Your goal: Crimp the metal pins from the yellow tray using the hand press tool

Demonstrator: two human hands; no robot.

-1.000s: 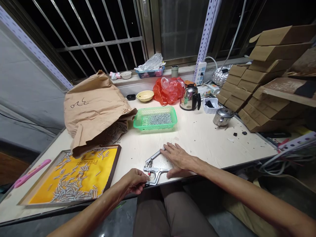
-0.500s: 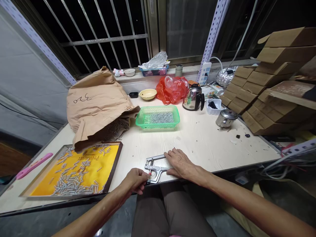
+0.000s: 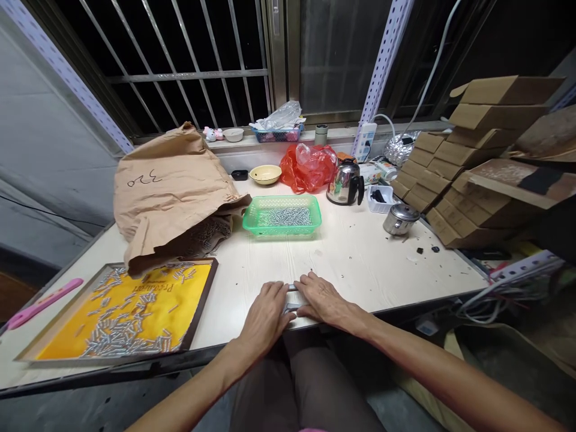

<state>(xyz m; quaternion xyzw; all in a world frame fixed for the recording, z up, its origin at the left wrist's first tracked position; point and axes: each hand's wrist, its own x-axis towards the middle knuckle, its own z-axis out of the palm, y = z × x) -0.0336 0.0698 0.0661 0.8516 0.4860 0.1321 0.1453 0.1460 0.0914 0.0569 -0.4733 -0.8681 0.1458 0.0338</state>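
Observation:
Silver pliers [image 3: 293,307] lie near the front edge of the table, mostly covered by my two hands. My left hand [image 3: 268,309] is laid over their head end, its fingers bent down and its thumb along the near side. My right hand [image 3: 324,301] is closed on the handle end, fingers on the far handle and thumb at the near one. Only a short piece of both handles shows between my hands. To the left, a shallow tray [image 3: 207,300] with a yellow bottom holds many small metal pins [image 3: 119,336]. Behind my hands, a green basket [image 3: 282,230] holds similar small metal pieces.
A large brown paper bag [image 3: 171,186] stands open behind the tray, with metal pieces at its mouth. A pink-handled tool [image 3: 45,305] lies at far left. An electric kettle [image 3: 345,183], a lidded metal pot [image 3: 400,219] and stacked cardboard boxes [image 3: 495,120] are at right.
My left hand has moved from pinching at the pliers' lower jaw end up over their head, covering it. My right hand stays at the handles. The view has shifted slightly.

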